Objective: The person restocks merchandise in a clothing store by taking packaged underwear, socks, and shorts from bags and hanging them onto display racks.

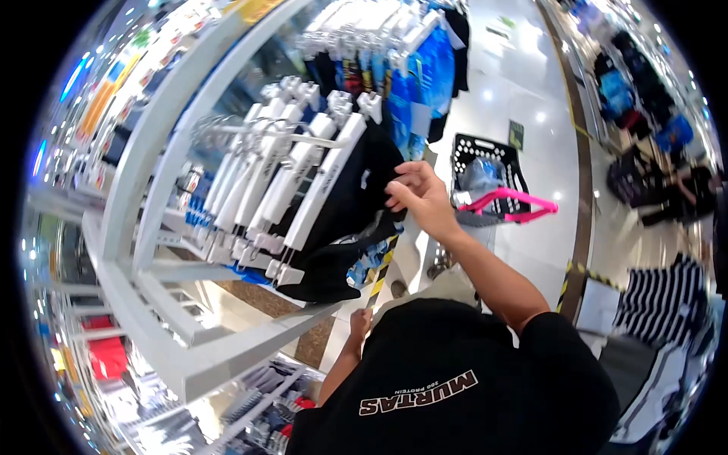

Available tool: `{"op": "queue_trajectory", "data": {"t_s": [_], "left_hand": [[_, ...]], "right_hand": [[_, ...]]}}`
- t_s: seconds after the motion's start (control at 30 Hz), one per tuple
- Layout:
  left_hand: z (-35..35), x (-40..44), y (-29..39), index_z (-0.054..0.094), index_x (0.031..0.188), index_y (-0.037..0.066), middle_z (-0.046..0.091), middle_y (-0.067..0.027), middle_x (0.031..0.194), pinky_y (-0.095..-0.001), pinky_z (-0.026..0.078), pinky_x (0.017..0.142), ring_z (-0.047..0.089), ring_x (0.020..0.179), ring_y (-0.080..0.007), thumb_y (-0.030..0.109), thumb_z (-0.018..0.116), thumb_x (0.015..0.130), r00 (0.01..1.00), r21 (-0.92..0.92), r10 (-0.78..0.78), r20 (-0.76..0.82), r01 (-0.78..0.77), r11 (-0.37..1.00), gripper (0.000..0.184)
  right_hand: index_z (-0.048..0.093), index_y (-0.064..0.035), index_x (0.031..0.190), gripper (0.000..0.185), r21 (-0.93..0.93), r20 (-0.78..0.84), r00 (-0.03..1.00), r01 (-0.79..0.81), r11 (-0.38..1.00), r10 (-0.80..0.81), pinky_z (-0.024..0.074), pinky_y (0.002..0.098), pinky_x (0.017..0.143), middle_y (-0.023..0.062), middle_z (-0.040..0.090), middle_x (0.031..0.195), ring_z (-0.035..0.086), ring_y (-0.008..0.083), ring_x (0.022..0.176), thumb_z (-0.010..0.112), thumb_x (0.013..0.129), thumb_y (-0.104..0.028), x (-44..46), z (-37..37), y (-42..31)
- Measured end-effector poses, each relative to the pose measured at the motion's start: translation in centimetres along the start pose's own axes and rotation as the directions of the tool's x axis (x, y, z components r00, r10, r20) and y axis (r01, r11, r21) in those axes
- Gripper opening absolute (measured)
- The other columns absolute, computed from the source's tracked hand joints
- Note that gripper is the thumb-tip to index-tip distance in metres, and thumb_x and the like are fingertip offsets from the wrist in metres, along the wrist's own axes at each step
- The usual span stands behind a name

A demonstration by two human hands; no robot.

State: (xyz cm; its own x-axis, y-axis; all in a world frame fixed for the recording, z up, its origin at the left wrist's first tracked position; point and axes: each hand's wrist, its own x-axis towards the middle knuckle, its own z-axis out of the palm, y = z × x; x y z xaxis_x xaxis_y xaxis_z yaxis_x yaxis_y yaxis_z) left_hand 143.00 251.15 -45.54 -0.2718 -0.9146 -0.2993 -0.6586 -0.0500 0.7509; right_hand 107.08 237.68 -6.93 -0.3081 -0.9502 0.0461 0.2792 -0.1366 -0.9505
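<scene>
Black garments [364, 171] hang from white hangers [322, 186] on a metal display arm, left of centre. My right hand [421, 193] is at the right edge of the nearest black garment, its fingers bent and the thumb apart from them. No item shows between these fingers. Low beside my body, under the rack's lower bar, is my left hand [360, 322]; it is small in view and its fingers are too unclear to read. A blue patterned piece [366, 262] shows below the black cloth.
A black basket [491, 163] with a pink handle [508, 201] stands on the floor at the right. The white rack frame [182, 356] juts out at the lower left. More blue clothes [432, 72] hang beyond. A person [686, 193] is at the far right, near striped clothing [660, 303].
</scene>
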Motion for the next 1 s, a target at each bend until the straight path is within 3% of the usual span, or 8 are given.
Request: {"op": "queue_trajectory", "data": {"t_s": [0.23,0.37,0.47,0.5,0.6,0.77,0.9,1.0], "left_hand": [[-0.7,2.8,0.1,0.068,0.086,0.005,0.066,-0.0088,0.072,-0.0327,0.045,0.046,0.059,0.053,-0.0146,0.023,0.056,0.089,0.798,0.006,-0.448,0.403,0.487,0.874,0.022],[-0.6,1.4,0.1,0.069,0.082,0.008,0.066,-0.0082,0.071,-0.0378,0.046,0.053,0.061,0.056,-0.0198,0.028,0.057,0.090,0.904,0.305,0.185,0.385,-0.313,0.899,0.024],[-0.5,2.8,-0.5,0.070,0.079,0.007,0.064,-0.0068,0.066,-0.0396,0.046,0.060,0.060,0.060,-0.0195,0.035,0.061,0.089,0.760,0.346,0.056,0.647,-0.358,0.867,0.031],[1.7,2.5,-2.5,0.069,0.080,0.002,0.066,-0.0091,0.069,-0.0366,0.049,0.060,0.064,0.062,-0.0179,0.021,0.058,0.087,0.674,0.459,0.426,0.604,-0.731,0.506,0.023],[3.0,5.5,2.7,0.070,0.085,0.000,0.068,-0.0093,0.072,-0.0350,0.049,0.062,0.064,0.064,-0.0155,0.021,0.060,0.088,0.883,0.272,0.072,0.464,-0.219,0.937,0.023],[6.4,12.9,21.3,0.068,0.090,-0.004,0.069,-0.0113,0.078,-0.0330,0.051,0.072,0.065,0.075,-0.0174,0.026,0.066,0.088,0.912,-0.033,-0.290,0.292,0.312,0.949,0.030],[6.2,18.0,41.5,0.064,0.107,0.002,0.064,-0.0074,0.099,-0.0289,0.048,0.076,0.059,0.087,-0.0139,0.016,0.065,0.090,0.975,-0.135,0.175,-0.134,-0.193,0.972,0.022],[2.1,20.6,53.3,0.053,0.123,0.001,0.045,-0.0161,0.131,-0.0364,0.042,0.099,0.049,0.118,-0.0275,0.005,0.065,0.087,0.639,0.226,0.570,-0.517,-0.540,0.811,0.039]], "right_hand": [[0.066,-0.0011,0.101,0.019,-0.514,-0.389,0.907,-0.069,0.855,-0.160,0.0517,0.0276,0.068,0.0071,0.069,0.085,0.065,0.0131,0.074,0.067,0.092,-0.018,-2.5,-17.6,1.5],[0.068,-0.0036,0.103,0.029,-0.906,-0.308,0.891,-0.167,0.389,-0.335,0.0495,0.0391,0.082,0.0135,0.070,0.099,0.065,0.0294,0.092,0.071,0.086,-0.027,-3.0,-26.6,3.0],[0.067,-0.0097,0.104,0.034,-0.987,-0.160,0.981,-0.158,0.028,-0.110,0.0399,0.0446,0.091,0.0106,0.066,0.097,0.060,0.0282,0.096,0.073,0.082,-0.035,-4.0,-30.4,6.0],[0.065,-0.0128,0.102,0.034,-0.991,-0.123,0.981,-0.130,-0.041,-0.151,0.0349,0.0453,0.093,0.0072,0.061,0.094,0.058,0.0249,0.096,0.073,0.080,-0.038,-3.9,-30.8,6.8],[0.062,-0.0129,0.095,0.032,-0.991,-0.121,0.974,-0.131,-0.040,-0.194,0.0364,0.0445,0.090,0.0047,0.057,0.091,0.055,0.0251,0.093,0.075,0.076,-0.034,-2.5,-31.7,6.9],[0.065,-0.0146,0.097,0.030,-0.987,-0.155,0.967,-0.158,0.003,-0.203,0.0358,0.0431,0.089,0.0038,0.058,0.089,0.055,0.0245,0.091,0.075,0.076,-0.033,0.4,-33.7,6.7],[0.066,-0.0149,0.095,0.029,-0.987,-0.163,0.965,-0.158,0.040,-0.205,0.0357,0.0428,0.089,0.0033,0.059,0.088,0.055,0.0245,0.090,0.076,0.075,-0.033,4.3,-35.7,6.6],[0.066,-0.0147,0.095,0.029,-0.989,-0.148,0.970,-0.141,0.048,-0.191,0.0355,0.0428,0.089,0.0036,0.059,0.088,0.055,0.0246,0.090,0.077,0.075,-0.032,7.4,-37.6,6.6]]}}
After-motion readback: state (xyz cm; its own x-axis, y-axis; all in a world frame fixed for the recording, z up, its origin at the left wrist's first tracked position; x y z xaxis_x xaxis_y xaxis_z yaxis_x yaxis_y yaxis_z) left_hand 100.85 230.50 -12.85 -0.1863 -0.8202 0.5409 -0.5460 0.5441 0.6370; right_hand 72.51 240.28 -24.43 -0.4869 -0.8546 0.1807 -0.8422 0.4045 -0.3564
